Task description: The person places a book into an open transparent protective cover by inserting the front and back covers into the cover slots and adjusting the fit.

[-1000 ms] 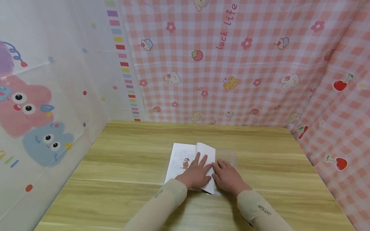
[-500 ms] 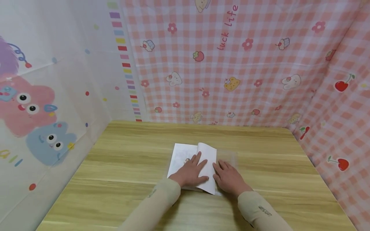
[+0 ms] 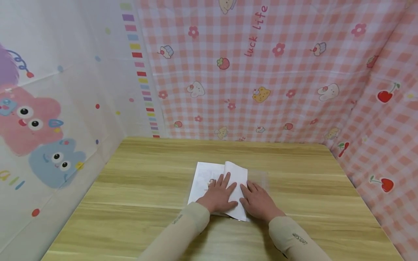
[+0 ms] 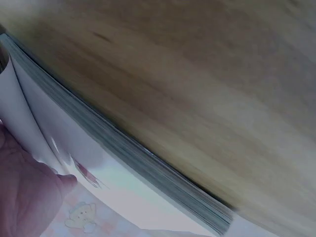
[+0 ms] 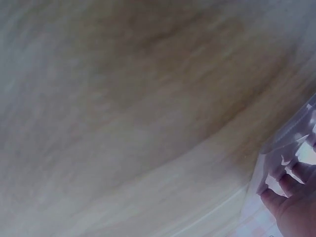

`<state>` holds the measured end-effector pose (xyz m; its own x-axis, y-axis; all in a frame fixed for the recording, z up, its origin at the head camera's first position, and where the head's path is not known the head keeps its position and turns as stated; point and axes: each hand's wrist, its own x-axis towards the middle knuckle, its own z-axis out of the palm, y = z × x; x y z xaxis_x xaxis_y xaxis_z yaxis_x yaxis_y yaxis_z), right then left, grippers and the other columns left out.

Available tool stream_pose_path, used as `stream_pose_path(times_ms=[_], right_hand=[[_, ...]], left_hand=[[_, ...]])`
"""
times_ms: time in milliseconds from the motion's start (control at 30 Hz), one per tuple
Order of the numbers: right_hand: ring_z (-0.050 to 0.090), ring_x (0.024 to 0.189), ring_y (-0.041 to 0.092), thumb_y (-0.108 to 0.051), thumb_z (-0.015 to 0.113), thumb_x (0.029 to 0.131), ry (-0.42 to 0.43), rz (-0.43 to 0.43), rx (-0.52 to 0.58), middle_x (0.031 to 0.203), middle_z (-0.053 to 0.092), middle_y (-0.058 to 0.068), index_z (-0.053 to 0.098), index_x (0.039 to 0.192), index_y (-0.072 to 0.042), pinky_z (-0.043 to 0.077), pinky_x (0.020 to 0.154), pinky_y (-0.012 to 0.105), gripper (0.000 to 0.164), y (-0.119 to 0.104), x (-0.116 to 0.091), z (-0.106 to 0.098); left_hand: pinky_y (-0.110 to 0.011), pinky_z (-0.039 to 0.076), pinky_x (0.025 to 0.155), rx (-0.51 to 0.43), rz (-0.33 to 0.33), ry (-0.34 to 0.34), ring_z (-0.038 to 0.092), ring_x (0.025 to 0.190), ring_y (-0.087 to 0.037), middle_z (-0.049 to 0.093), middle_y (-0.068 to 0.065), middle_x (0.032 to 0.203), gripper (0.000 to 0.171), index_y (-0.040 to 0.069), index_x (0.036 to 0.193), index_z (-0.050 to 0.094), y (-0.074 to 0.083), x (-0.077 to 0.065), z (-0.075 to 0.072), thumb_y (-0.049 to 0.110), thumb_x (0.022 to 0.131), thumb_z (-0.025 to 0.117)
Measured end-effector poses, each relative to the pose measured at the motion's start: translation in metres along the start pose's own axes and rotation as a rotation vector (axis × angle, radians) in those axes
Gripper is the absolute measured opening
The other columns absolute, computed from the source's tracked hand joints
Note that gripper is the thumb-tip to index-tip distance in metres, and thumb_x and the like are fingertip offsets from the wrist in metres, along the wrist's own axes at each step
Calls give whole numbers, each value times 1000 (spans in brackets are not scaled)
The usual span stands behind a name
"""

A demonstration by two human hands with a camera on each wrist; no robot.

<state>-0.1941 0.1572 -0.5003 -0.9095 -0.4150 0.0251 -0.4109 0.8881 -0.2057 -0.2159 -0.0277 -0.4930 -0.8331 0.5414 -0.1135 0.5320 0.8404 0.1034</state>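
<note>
A book (image 3: 203, 171) with a small printed figure on its white page lies on the wooden table in the head view. Its right-hand white leaf (image 3: 240, 177) curves up along a fold. My left hand (image 3: 218, 196) presses this leaf with fingers spread. A clear plastic sheet (image 3: 260, 177) sticks out to the right from under the leaf, and my right hand (image 3: 259, 201) rests on it, fingertips at the leaf's edge. The left wrist view shows the thick page block (image 4: 118, 143) edge-on. In the right wrist view, fingers (image 5: 290, 183) touch the shiny plastic (image 5: 284, 155).
The wooden table (image 3: 140, 174) extends around the book on all sides. A pink checked cloth (image 3: 209, 105) hangs behind its far edge and along the right. On the left hangs a white cloth (image 3: 78, 87) with cartoon figures.
My left hand slid slightly left, then back right across the leaf. The leaf's free edge now reaches a little farther right, against my right fingertips. My right hand stays nearly in place.
</note>
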Motion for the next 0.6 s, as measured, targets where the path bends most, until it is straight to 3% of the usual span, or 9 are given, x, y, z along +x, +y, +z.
stream_pose_path(times_ms=[200, 333, 600], right_hand=[[32, 131, 45, -28, 50, 98, -4, 0, -8, 145, 39, 30, 47, 139, 2, 31, 107, 57, 51, -2, -1, -1], [33, 131, 44, -28, 51, 97, 2, -1, -11, 145, 39, 31, 46, 139, 3, 32, 107, 57, 52, -3, -1, -1], [34, 130, 45, -26, 51, 96, 30, -12, 0, 144, 40, 31, 45, 139, 5, 32, 106, 58, 54, -1, -2, 1]], left_hand=[[-55, 25, 112, -80, 49, -44, 7, 143, -30, 3, -10, 162, 68, 20, 153, 26, -12, 1, 1, 54, 96, 40], [-53, 24, 113, -121, 71, -31, 10, 143, -30, 5, -10, 162, 70, 15, 153, 23, -16, -1, 1, 52, 96, 41], [-54, 28, 111, -36, 39, 26, 14, 142, -33, 8, -13, 161, 68, 16, 152, 27, -4, -2, 4, 51, 96, 41]])
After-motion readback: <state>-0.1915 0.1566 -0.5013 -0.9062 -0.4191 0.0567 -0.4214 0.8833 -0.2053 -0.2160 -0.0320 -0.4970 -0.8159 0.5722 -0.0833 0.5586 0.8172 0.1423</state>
